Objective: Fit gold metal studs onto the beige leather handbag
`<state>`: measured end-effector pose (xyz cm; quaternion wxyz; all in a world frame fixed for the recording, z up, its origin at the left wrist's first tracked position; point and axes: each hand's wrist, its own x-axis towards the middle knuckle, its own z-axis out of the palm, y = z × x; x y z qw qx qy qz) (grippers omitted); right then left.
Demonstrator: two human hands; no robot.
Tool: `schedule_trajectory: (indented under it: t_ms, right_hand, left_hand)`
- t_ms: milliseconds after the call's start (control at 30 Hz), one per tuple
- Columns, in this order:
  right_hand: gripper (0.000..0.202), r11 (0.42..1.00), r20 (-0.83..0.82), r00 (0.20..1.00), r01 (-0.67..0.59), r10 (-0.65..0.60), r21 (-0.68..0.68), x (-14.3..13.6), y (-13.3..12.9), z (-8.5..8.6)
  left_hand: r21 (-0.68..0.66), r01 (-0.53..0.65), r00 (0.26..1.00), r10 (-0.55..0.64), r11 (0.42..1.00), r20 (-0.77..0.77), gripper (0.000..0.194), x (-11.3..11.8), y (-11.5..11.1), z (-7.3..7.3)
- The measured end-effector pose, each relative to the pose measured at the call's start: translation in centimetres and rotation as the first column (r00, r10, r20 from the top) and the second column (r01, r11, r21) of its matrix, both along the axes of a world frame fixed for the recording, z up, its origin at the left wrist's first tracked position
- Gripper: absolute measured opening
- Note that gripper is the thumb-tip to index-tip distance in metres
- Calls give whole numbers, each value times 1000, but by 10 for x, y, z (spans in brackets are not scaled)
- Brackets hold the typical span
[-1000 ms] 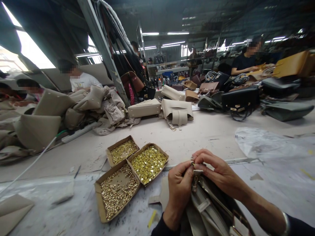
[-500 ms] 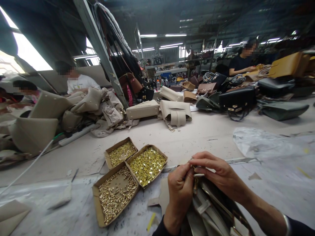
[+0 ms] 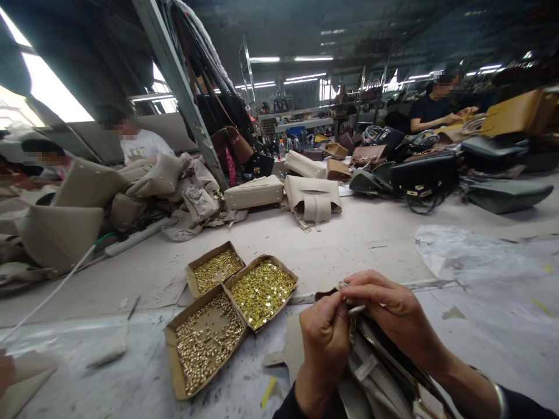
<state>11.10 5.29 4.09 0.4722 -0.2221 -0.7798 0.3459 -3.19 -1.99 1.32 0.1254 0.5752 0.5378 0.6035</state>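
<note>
A beige handbag (image 3: 367,381) with a zipper and a metal pull is in front of me at the lower right. My left hand (image 3: 322,343) is closed on the bag's upper edge, with the thumb pressed against the fingers. Beside it my right hand (image 3: 386,305) pinches with its fingertips at the same edge. A small pale, shiny bit shows at those fingertips, too small to name. To the left stand three cardboard trays of small gold metal parts: a rear tray (image 3: 189,278), a right tray (image 3: 294,285) and a front tray (image 3: 172,355).
Beige bags (image 3: 61,238) are heaped at the left, and black bags (image 3: 423,174) lie at the back right. A slanted metal post (image 3: 181,87) rises behind the table. Co-workers sit beyond. Part of another person's hand (image 3: 5,372) appears at the left edge.
Both hands have shifted slightly at the bag's edge, and a dark strip now shows above my left hand. Another person's hand has come in at the left edge.
</note>
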Motion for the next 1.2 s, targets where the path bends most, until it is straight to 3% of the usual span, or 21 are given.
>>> schedule_trajectory:
  t_ms: [200,300,467,567,667,767,933,1067,1200]
  right_hand:
    - [9,995,-4,995,103,-103,-13,-4,-3,4]
    - [6,997,40,996,77,-76,-23,-4,-1,5]
    - [13,981,62,997,33,-45,189,4,1,10]
    - [19,939,145,984,48,-103,340,16,-6,20]
    - [24,908,269,959,-32,-90,417,27,-22,33]
    - [22,937,357,934,-100,-28,335,28,-39,38]
    - [21,986,429,900,-129,74,102,19,-45,20]
    - [17,991,402,915,-91,43,101,25,-30,3]
    - [18,990,367,928,-108,66,94,42,-12,2]
  left_hand:
    - [26,59,996,-57,998,-71,27,-2,-2,-1]
    - [19,70,995,-68,997,-67,26,-3,-5,3]
    - [53,130,989,-126,990,-82,28,-6,-9,9]
    - [115,18,999,-14,993,-34,29,-7,-7,9]
    - [116,-138,990,140,984,-3,33,-11,-2,4]
    - [36,-117,992,118,993,-33,43,-14,5,-2]
    - [-162,164,986,-160,973,35,50,-15,14,-9]
    - [-195,253,968,-247,948,53,40,-11,21,-7]
    - [-217,253,965,-261,943,-10,36,-5,27,2]
